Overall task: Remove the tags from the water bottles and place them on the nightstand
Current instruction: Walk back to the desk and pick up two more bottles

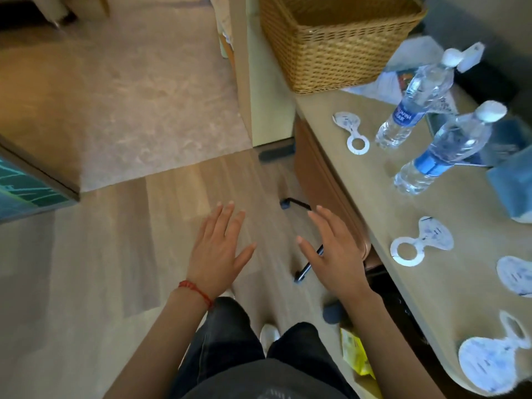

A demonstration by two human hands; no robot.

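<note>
Two clear water bottles stand on the nightstand [403, 208] at the right. The far bottle [414, 108] has a white tag [470, 57] hanging at its cap. The near bottle [449, 151] has a bare white cap. Several white paper tags lie flat on the top: one [349, 129] left of the far bottle, one [421, 240] near the front edge, two more [515, 276] [489, 361] toward the right. My left hand [220, 250] and right hand [334, 251] hover open over the floor, left of the nightstand, holding nothing.
A wicker basket [339, 44] stands at the far end of the nightstand. A blue box [512, 191] sits right of the bottles. Black metal legs [308, 266] and a yellow packet [355, 352] are on the wooden floor below. My legs show at the bottom.
</note>
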